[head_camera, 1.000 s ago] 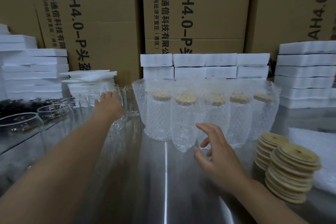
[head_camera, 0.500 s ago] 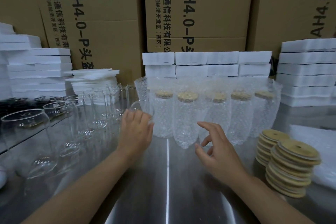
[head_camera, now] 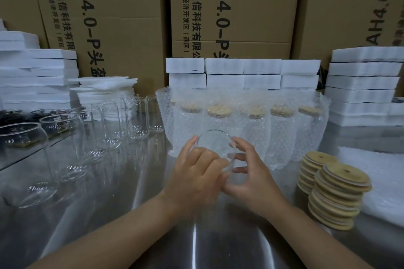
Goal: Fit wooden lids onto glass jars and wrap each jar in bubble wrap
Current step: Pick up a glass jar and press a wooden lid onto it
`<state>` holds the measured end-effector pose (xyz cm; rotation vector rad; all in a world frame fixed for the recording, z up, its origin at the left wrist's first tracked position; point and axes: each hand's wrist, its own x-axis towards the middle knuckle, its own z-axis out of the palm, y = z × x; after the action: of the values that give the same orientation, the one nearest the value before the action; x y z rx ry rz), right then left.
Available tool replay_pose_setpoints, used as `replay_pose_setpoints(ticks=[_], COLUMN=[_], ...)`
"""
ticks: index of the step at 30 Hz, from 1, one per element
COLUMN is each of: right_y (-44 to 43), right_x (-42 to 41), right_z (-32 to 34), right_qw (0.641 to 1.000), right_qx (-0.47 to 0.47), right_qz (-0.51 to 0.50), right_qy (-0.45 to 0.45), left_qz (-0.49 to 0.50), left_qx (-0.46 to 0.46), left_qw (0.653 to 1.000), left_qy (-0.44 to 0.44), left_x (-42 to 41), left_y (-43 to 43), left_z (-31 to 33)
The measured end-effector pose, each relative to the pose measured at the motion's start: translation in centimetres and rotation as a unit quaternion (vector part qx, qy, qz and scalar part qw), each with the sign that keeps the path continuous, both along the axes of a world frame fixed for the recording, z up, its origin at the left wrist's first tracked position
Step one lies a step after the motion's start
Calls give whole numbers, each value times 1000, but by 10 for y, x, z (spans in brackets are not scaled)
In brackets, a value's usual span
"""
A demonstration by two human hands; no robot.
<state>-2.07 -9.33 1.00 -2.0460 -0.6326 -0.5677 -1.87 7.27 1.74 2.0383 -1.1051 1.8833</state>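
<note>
A clear glass jar (head_camera: 215, 144) with no lid is held at the table's centre, mouth tilted towards me. My left hand (head_camera: 194, 172) grips its left side and my right hand (head_camera: 249, 172) curls round its right side. Two stacks of round wooden lids (head_camera: 337, 190) stand to the right of my right hand. Behind the hands stands a row of several lidded jars wrapped in bubble wrap (head_camera: 244, 124). Several bare glass jars (head_camera: 102, 129) stand in rows on the left.
The steel table (head_camera: 131, 192) reflects light. A sheet of bubble wrap (head_camera: 380, 181) lies at the right edge. White foam blocks (head_camera: 242, 74) are stacked behind the wrapped jars and on both sides. Large cardboard boxes (head_camera: 236, 6) form the back wall.
My left hand took a jar from the rows on the left and carried it to the centre. My right hand rose and closed on the jar's other side.
</note>
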Motion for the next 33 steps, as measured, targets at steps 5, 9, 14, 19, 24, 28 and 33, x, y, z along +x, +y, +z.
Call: replay_pose_setpoints(ticks=[5, 9, 14, 19, 24, 28, 33], right_y=[3, 8, 10, 14, 17, 15, 16], right_x=[-7, -9, -11, -18, -22, -24, -26], right_z=[7, 9, 10, 10, 10, 12, 14], right_qw=[999, 998, 996, 995, 998, 997, 998], right_qx=[-38, -19, 37, 54, 32, 42, 16], right_qz=[-23, -41, -52, -22, 8, 32, 26], right_qy=[-11, -32, -58, -79, -58, -52, -60], left_qz=[-97, -169, -173, -185, -179, -175, -167], left_qx=[25, 0, 6, -92, -125, -151, -148], left_qw=[995, 982, 960, 862, 849, 837, 835], left_qy=[32, 84, 219, 463, 480, 496, 504], left_x=[-3, 1, 13, 23, 30, 32, 25], left_y=[-5, 7, 18, 24, 24, 25, 25], left_z=[-2, 3, -3, -18, -26, -27, -22])
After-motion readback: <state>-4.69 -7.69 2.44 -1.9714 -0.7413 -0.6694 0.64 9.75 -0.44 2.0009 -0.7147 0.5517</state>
